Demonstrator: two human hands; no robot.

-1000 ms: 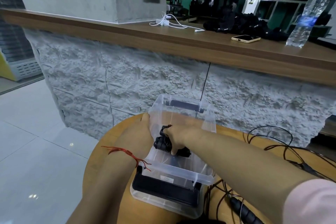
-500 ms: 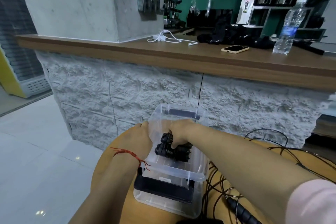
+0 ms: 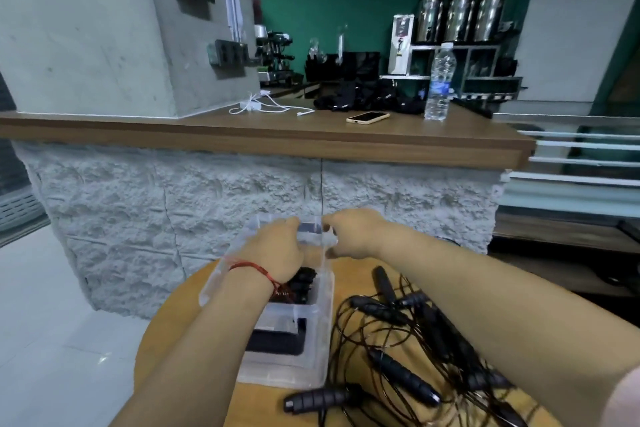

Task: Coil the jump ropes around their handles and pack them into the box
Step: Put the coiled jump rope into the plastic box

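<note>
Box: transparent plastic, rectangular, upright on the round wooden table, long axis running away from the viewer, with a dark panel at its near end. Coiled jump rope: black, wound into a compact bundle, lying inside the box towards the far end (partly hidden). Loose jump ropes: thin black cords in an uncoiled tangle on the table just right of the box, their ribbed black handles scattered at varying angles through it.

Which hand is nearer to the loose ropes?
Right. The right hand is at the box corner beside the loose ropes; the left hand is over the box.
</note>
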